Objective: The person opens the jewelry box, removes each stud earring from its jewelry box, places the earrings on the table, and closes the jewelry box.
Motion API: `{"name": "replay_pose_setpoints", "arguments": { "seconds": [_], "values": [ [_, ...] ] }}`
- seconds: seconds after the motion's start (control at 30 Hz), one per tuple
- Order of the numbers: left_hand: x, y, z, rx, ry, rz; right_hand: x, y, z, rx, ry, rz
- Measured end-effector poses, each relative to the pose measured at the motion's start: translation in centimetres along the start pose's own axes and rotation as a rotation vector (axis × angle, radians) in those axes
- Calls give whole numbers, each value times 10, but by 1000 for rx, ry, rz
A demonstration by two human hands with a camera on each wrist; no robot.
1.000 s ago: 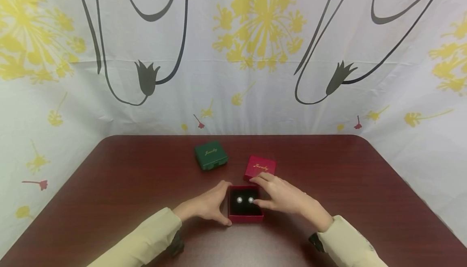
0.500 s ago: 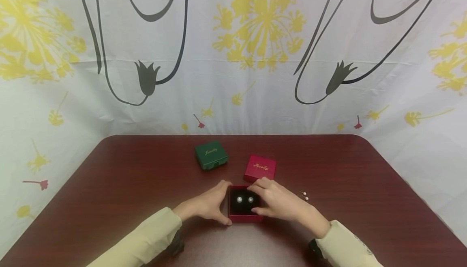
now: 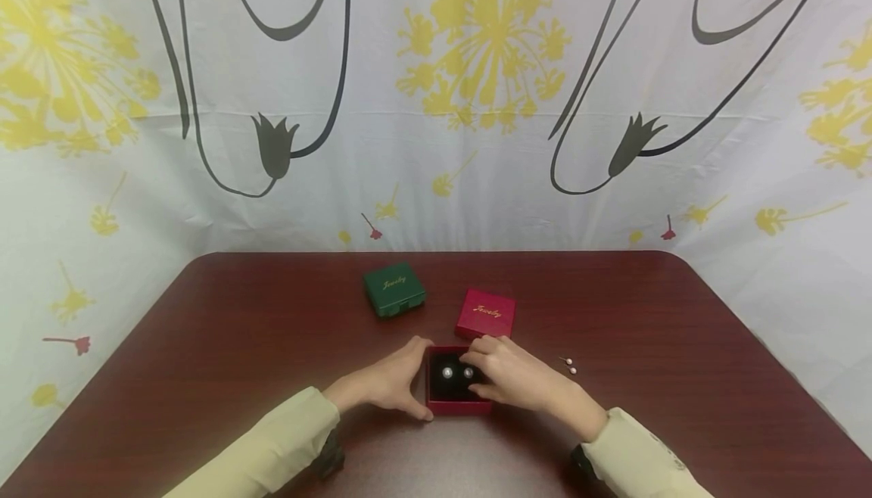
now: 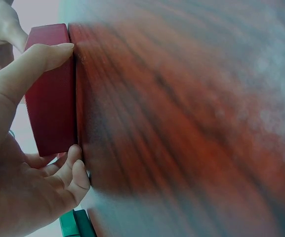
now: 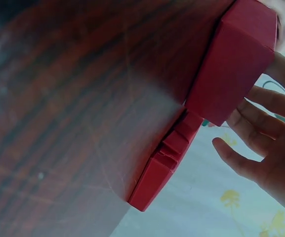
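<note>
A lidless red jewelry box [image 3: 460,408] with a black insert [image 3: 450,390] stands near the middle of the table. Two pearl stud earrings sit side by side in it: the left pearl [image 3: 446,372] and the right pearl [image 3: 468,371]. My left hand [image 3: 388,381] grips the box's left end, thumb on the near side and fingers on the far side. Over the right end reaches my right hand [image 3: 521,377], bent fingers inside the rim. Its thumb and index stay apart, with the right pearl visible between them. The left wrist view shows the left thumb [image 4: 53,55] against the box wall.
A red box lid [image 3: 486,310] marked "Jewelry" lies just behind the open box. Farther back left is a closed green jewelry box [image 3: 394,290]. Two small pearl pins [image 3: 571,366] lie on the dark wooden table [image 3: 272,316] beyond my right wrist. A patterned curtain hangs behind.
My right hand has shifted slightly nearer and farther left over the box, uncovering the two pearl pins on the table. My left hand and the box have stayed in place.
</note>
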State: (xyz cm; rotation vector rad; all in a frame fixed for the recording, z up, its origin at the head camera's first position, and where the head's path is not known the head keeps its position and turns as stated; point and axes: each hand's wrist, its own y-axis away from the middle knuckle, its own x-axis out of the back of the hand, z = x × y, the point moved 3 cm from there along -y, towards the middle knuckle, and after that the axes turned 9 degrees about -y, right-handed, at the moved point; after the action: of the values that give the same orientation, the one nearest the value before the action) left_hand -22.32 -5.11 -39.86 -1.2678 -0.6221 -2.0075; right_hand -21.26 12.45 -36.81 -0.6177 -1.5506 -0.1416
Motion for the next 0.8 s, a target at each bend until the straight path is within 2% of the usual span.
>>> {"name": "replay_pose_setpoints", "arguments": {
  "seconds": [0.37, 0.8],
  "values": [
    [0, 0, 0, 7, 4, -13, -3, -1, -1, -36, -14, -58],
    [-1, 0, 0, -1, -18, -5, -4, -4, 1, -9, -29, -24]
  ]
}}
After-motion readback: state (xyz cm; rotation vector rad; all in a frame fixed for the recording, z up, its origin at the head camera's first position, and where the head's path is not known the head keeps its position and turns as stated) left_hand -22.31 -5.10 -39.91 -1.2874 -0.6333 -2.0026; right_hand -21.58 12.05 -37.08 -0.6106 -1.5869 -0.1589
